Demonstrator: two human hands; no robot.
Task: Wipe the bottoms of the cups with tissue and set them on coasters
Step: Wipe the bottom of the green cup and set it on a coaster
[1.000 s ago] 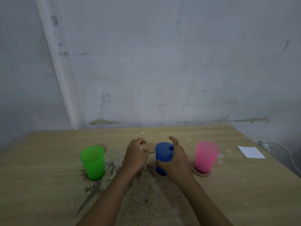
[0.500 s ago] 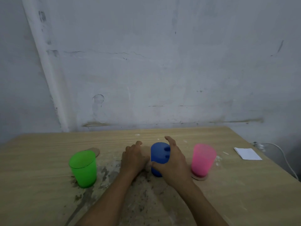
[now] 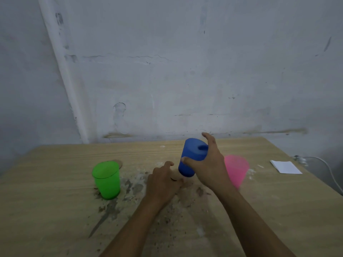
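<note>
Right hand point(image 3: 207, 166) has the blue cup point(image 3: 191, 158) off the surface point(image 3: 55, 210), tilted, thumb on the near wall and fingers wrapped round the far side, a firm grip about mid-height. Left hand point(image 3: 163, 184) sits low beneath it, fingers curled over a coaster point(image 3: 175, 177) that only peeks out; whether it pinches the disc I cannot tell. The cup looks like thin, light, stiff plastic, likely slick, so a mid-wall hold suits it and leaves the base free for wiping. Green cup point(image 3: 106, 179) stands on the gritty patch; pink cup point(image 3: 236, 169) is blurred behind the right wrist; folded tissue point(image 3: 285, 166) lies well apart at far right.
</note>
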